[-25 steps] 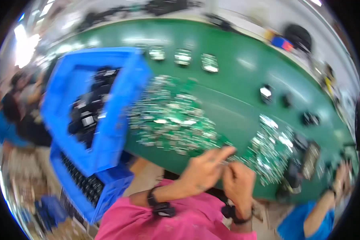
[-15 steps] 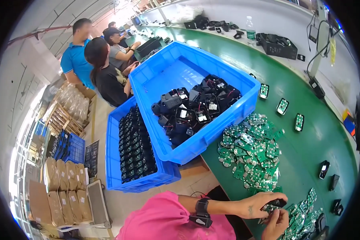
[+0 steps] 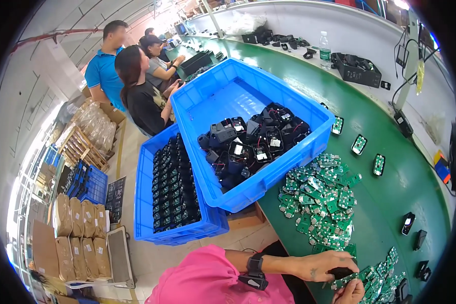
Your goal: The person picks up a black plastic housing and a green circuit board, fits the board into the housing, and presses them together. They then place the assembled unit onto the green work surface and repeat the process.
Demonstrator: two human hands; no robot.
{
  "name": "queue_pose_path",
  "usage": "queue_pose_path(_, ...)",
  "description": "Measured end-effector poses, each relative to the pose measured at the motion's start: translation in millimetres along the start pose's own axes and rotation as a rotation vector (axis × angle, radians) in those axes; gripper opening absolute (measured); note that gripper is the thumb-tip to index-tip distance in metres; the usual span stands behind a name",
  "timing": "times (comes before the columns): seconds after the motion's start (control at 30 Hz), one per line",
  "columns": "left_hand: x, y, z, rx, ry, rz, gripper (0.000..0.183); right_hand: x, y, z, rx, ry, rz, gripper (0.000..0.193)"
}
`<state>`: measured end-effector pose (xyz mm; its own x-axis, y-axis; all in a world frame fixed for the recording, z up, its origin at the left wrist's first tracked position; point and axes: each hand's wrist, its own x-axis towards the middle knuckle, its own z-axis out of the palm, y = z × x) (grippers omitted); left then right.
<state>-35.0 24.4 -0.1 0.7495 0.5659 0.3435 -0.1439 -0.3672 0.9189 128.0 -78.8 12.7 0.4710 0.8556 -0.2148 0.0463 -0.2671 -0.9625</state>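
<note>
Left hand (image 3: 314, 266): curled over a dark casing (image 3: 341, 272), mostly hidden; grip pressure could not be told.
Right hand (image 3: 351, 292): pinched a green board (image 3: 342, 281) by thumb and fingers.
Board: held at the left fingertips, just below the casing; contact between the two unclear.
Both hands: step judged as handling board and casing together; next move seemed to call for a steady left hold and care over the board's angle.
Large pile (image 3: 319, 202): boards, near 12 o'clock from the hands.
Small pile (image 3: 385, 271): boards, 3 o'clock.
Tote (image 3: 258, 191): blue, 11 o'clock, casings inside.
</note>
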Motion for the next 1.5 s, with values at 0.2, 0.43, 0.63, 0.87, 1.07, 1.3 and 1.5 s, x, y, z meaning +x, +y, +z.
queue_pose_path(0.2, -2, -7, 21, 0.047, 0.146, -0.029, 0.060, -11, -25, 8, -0.367, -0.018, -0.298, 0.042)
queue_pose_path(0.43, 8, -3, 39, 0.011, 0.214, -0.012, 0.056, -28, -22, 4, -0.503, 0.022, -0.241, 0.030)
queue_pose_path(0.63, 10, 15, 12, 0.018, 0.282, -0.141, 0.051, -8, -10, 17, -0.426, 0.108, -0.446, 0.022)
queue_pose_path(0.87, 7, 7, 11, -0.264, 0.199, -0.375, 0.039, -1, -7, 22, -0.406, 0.168, -0.457, 0.021)
queue_pose_path(1.07, 12, 12, 28, -0.285, 0.317, -0.464, 0.034, -2, -7, 23, -0.269, 0.191, -0.269, 0.014)
queue_pose_path(1.3, 18, 10, 30, -0.251, 0.305, -0.480, 0.032, 4, -6, 29, -0.224, 0.100, -0.361, 0.039)
queue_pose_path(1.5, 21, 10, 28, -0.028, 0.260, -0.394, 0.029, 8, 6, 35, -0.071, 0.140, -0.350, 0.034)
